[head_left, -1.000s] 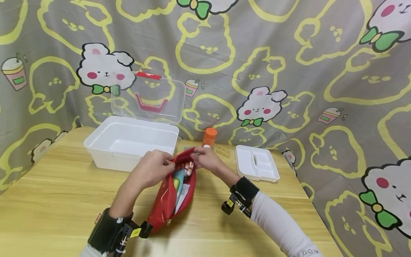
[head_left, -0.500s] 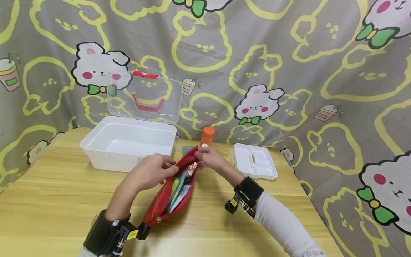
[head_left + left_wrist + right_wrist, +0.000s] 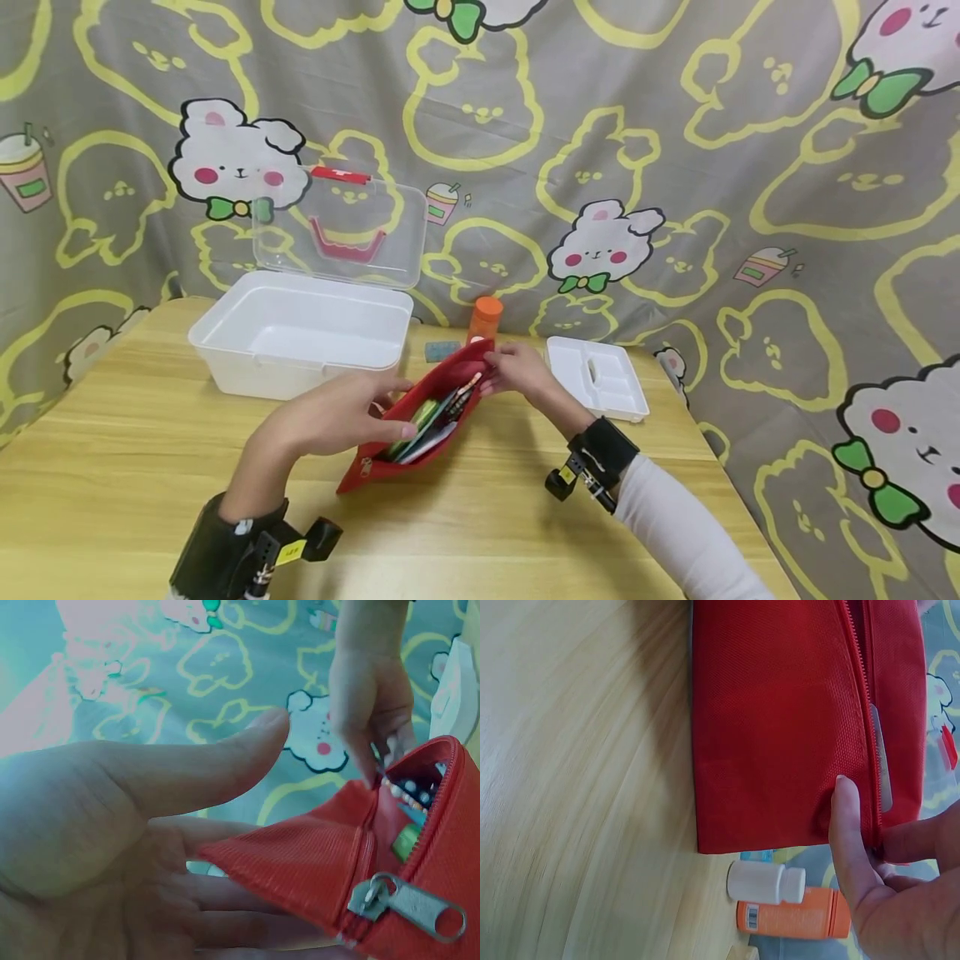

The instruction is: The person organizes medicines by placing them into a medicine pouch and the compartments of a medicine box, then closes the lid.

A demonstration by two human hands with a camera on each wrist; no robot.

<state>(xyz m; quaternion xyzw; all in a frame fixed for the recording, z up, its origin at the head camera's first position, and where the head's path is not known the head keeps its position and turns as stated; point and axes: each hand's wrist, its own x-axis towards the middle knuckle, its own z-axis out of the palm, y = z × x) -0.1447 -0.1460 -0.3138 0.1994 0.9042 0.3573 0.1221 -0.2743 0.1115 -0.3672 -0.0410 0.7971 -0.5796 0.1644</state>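
A red zipper pouch (image 3: 453, 373) stands unzipped above the table, its mouth facing up. Inside it are a green and yellow item (image 3: 423, 414), white packets and a strip of capsules (image 3: 468, 385), partly hidden. At the far corner, my right hand (image 3: 519, 369) pinches the pouch near the zipper's end; in the right wrist view the index finger (image 3: 845, 817) lies along its red side. My left hand (image 3: 333, 417) is at the near end, thumb stretched out and fingers extended behind the fabric in the left wrist view. The metal zipper pull (image 3: 420, 906) hangs there.
Behind on the left stands a white box (image 3: 281, 375) with its clear lid (image 3: 341, 225) raised. A white compartment tray (image 3: 596, 379) lies to the right. An orange bottle (image 3: 486, 317), a white bottle (image 3: 757, 882) and a flat teal item (image 3: 441, 350) are behind the pouch.
The pouch has turned and moved to the right, with my right hand still pinching its corner. My left hand's pinch on the rim has loosened, and its thumb now extends.
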